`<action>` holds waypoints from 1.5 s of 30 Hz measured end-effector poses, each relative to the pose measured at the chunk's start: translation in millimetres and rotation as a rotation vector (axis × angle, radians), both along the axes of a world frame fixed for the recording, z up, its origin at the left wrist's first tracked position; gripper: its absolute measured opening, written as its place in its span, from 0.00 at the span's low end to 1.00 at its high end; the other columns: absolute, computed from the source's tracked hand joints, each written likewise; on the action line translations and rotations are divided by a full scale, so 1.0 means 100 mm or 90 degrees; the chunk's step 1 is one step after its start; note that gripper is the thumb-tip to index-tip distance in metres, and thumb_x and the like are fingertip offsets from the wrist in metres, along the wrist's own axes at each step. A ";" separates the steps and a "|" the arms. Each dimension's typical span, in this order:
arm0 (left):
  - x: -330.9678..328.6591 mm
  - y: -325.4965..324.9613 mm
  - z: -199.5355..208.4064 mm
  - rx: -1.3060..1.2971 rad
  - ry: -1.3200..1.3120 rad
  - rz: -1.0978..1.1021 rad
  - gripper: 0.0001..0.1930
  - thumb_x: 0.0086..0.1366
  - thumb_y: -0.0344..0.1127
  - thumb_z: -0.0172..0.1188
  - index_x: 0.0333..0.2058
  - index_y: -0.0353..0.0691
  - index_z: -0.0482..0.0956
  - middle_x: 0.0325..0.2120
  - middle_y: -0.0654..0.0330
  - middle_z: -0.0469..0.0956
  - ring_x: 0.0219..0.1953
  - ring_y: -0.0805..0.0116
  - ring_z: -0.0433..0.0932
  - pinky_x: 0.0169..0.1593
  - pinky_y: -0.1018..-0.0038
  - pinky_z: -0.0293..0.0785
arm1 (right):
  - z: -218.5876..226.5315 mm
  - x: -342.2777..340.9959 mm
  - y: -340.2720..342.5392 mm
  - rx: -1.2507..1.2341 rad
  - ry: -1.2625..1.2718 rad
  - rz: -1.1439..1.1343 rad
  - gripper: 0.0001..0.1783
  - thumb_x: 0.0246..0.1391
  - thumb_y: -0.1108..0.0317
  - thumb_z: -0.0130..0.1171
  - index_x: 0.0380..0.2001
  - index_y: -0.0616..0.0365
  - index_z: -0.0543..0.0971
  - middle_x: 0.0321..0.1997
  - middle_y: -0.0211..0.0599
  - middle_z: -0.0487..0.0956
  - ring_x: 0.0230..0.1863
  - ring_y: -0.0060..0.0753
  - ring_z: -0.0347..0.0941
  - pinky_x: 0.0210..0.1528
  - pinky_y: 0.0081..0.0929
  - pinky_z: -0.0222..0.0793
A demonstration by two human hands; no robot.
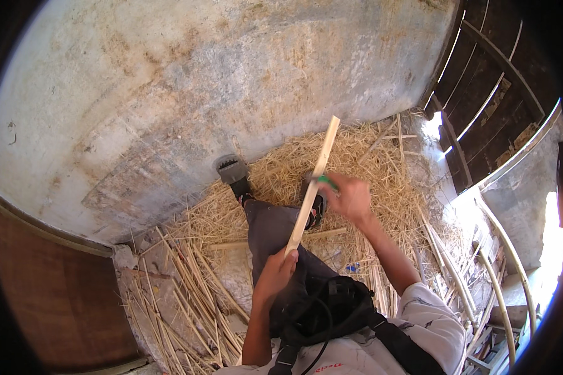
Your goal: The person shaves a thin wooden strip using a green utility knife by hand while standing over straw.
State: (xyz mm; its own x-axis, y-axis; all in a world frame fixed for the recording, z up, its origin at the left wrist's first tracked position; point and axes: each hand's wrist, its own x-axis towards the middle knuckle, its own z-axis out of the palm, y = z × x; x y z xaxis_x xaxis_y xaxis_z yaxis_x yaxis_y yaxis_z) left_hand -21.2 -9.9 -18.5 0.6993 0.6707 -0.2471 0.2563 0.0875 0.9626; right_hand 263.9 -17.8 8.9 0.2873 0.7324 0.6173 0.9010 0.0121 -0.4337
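A long, pale bamboo strip (319, 164) slants up and away from my body, over my legs. My left hand (277, 274) is closed round its near end. Farther up, my right hand (351, 199), smeared by motion, is closed on a small green-handled tool (325, 181). The tool's working end meets the strip past its middle; its exact shape is too blurred to make out. The strip's far end sticks out freely above the floor.
Curly pale shavings (275, 165) heap on the floor round my feet. Thin split sticks (200, 294) lie at the left, and longer poles (503, 300) at the right. A stained wall (231, 81) rises ahead. Dark wooden boards (493, 94) stand at the far right, a brown panel (50, 294) at the left.
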 end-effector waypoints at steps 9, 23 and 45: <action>0.03 -0.02 0.02 0.008 0.006 0.011 0.14 0.82 0.40 0.49 0.44 0.33 0.76 0.23 0.69 0.68 0.28 0.79 0.64 0.32 0.73 0.65 | 0.12 0.39 0.25 0.007 -0.006 -0.044 0.16 0.65 0.50 0.66 0.37 0.52 0.86 0.22 0.38 0.81 0.22 0.45 0.80 0.26 0.40 0.73; 0.02 0.00 -0.07 0.097 0.012 -0.018 0.15 0.81 0.40 0.49 0.43 0.34 0.77 0.20 0.61 0.70 0.24 0.72 0.70 0.32 0.68 0.70 | 0.15 1.00 0.40 0.053 0.003 -0.197 0.19 0.65 0.46 0.66 0.40 0.52 0.88 0.20 0.41 0.80 0.22 0.48 0.80 0.27 0.42 0.72; 0.01 0.03 0.02 -0.011 -0.014 -0.028 0.15 0.82 0.40 0.48 0.37 0.36 0.73 0.23 0.68 0.66 0.26 0.78 0.64 0.32 0.73 0.65 | 0.13 0.80 0.08 -0.301 0.044 -0.052 0.16 0.56 0.57 0.68 0.46 0.51 0.88 0.37 0.48 0.87 0.39 0.56 0.84 0.44 0.51 0.78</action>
